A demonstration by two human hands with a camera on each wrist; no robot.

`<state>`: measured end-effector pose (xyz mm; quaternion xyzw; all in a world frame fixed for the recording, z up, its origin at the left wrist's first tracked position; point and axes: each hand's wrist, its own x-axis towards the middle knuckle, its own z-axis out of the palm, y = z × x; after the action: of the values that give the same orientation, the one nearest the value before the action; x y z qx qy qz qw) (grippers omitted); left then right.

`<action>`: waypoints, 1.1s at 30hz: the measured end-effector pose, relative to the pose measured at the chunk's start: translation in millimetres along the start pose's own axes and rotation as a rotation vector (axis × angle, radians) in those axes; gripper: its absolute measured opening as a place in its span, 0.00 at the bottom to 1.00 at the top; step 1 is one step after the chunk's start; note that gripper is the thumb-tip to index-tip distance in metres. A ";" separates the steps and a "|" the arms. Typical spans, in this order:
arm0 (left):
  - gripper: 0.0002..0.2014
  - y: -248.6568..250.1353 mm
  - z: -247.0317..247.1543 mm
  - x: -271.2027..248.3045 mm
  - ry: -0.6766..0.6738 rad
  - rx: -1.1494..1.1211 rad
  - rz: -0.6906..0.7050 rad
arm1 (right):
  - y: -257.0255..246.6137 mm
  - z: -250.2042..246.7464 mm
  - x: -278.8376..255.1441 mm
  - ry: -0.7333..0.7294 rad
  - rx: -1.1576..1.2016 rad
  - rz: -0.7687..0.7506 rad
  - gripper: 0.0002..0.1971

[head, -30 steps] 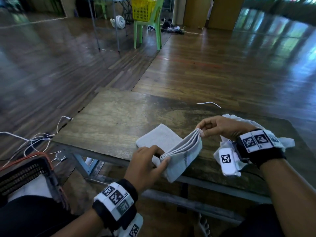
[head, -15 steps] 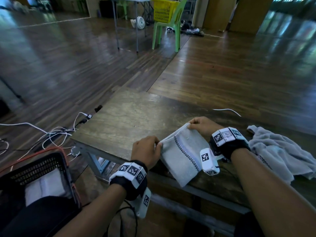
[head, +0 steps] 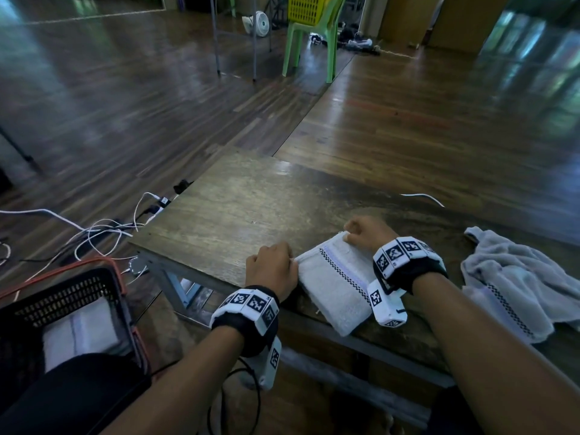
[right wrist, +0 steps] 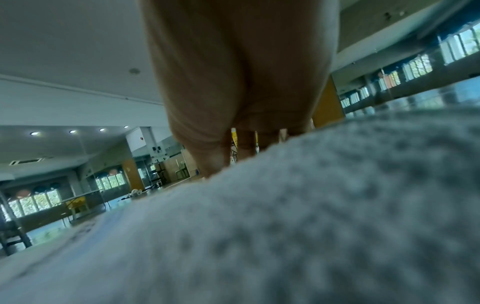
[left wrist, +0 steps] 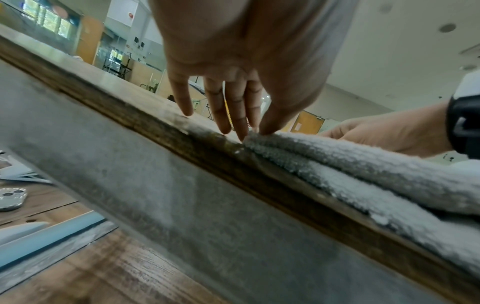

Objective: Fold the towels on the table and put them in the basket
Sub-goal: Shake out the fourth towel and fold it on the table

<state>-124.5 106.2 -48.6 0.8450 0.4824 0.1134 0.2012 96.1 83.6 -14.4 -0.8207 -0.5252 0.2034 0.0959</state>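
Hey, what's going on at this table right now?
A person is folding towels at a worn wooden table. A folded white towel with a checkered stripe lies at the near edge; the left hand pinches its left corner and the right hand holds its far corner. A crumpled grey towel waits to the right, and a black basket with an orange rim on the floor holds folded white cloth.

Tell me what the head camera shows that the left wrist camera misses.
Only the head view shows the black plastic basket with a folded towel inside, the crumpled grey towel, and the green plastic chair.

Only the left wrist view shows the left fingertips pinching the towel's edge and its stacked layers.

Both show the folded white terry towel, the wooden table, and the right hand.
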 end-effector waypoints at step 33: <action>0.04 7.2 -14.4 30.5 -0.258 0.013 0.324 | 42.2 8.5 -70.3 -0.062 -0.091 -0.194 0.06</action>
<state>-109.0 132.6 -32.6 0.9203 0.3108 0.0321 0.2352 101.5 1.6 -21.3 -0.7627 -0.6137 0.1945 0.0613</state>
